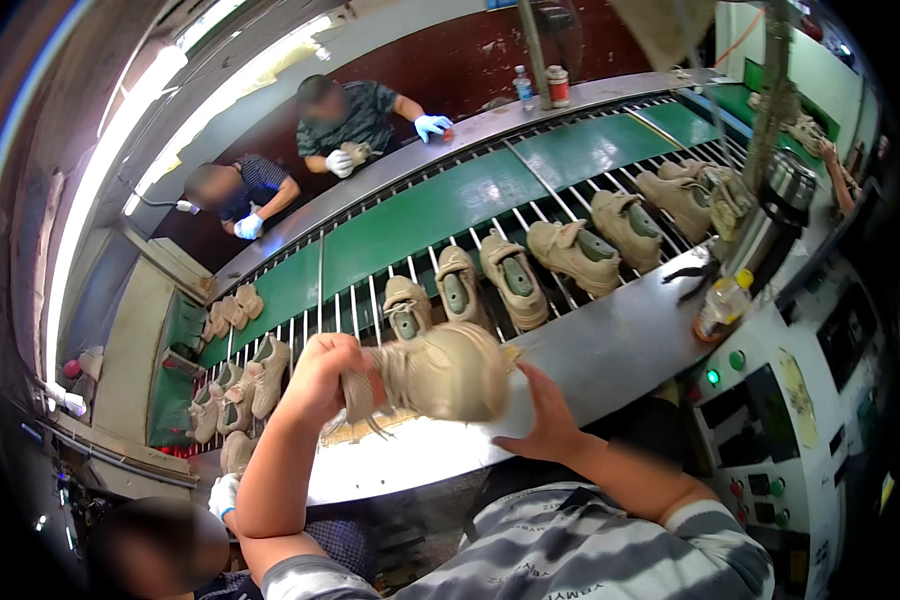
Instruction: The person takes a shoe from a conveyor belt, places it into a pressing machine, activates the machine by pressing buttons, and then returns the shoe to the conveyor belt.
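A beige sneaker (448,370) is held up over the metal ledge, its rounded toe pointing right. My left hand (320,378) is closed around its heel and collar end, and a lace dangles below. To the right of the toe, my right hand (548,418) has its fingers spread and thumb stretched out, with nothing visible in its palm. A small yellowish bit shows between the toe and my right fingertips; I cannot tell whether they touch the shoe. Just beyond, a beige shoe (407,308) stands on the roller bars, in a row with several similar ones.
A green conveyor belt (380,222) runs behind the rollers. More shoes (268,375) stand at left. On the right are a yellow-capped bottle (725,303), a steel flask (785,195) and a control panel (760,430). Gloved co-workers (350,115) work across the line; another person sits at lower left.
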`<state>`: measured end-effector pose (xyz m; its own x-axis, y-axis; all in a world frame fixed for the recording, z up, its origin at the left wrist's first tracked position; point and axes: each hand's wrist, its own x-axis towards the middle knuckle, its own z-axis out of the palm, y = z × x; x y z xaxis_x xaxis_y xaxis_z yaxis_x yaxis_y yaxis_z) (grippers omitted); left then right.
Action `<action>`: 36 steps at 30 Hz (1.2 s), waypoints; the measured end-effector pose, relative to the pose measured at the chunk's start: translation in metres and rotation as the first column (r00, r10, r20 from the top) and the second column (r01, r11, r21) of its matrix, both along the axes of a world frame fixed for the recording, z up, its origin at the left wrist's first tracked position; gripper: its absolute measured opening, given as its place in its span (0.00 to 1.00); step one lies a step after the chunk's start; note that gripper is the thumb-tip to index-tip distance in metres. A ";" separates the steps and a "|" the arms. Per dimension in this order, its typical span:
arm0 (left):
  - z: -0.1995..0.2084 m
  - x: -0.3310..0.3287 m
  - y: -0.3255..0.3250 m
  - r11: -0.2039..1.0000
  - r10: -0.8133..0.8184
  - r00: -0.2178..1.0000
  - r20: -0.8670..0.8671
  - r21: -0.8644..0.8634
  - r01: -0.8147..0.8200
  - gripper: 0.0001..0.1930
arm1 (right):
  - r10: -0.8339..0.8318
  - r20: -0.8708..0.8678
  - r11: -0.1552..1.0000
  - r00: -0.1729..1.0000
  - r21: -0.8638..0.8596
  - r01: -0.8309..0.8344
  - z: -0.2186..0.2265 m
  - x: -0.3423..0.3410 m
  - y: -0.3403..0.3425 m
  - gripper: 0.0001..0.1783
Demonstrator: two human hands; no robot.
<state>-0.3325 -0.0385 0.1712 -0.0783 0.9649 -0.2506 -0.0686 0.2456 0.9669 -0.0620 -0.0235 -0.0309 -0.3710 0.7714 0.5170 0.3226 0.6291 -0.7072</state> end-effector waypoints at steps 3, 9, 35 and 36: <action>0.020 0.074 -0.029 0.981 -0.188 0.981 -0.051 -0.052 0.185 0.15 | 0.269 -0.373 0.821 0.888 -0.393 -0.414 -0.039 0.012 -0.008 0.37; 0.000 0.159 -0.024 0.853 -0.477 0.837 0.269 -0.087 0.514 0.13 | 0.274 -0.632 0.762 0.725 -0.318 -0.565 -0.018 0.117 -0.058 0.38; -0.320 0.216 0.043 0.920 -0.193 0.917 -0.348 0.260 0.292 0.09 | -0.800 -0.599 0.484 0.026 -0.620 0.618 0.064 0.518 -0.062 0.45; -0.341 0.204 0.045 0.943 -0.134 0.932 -0.335 0.246 0.224 0.09 | -0.847 -0.532 0.388 0.002 -0.615 0.687 0.073 0.542 -0.048 0.46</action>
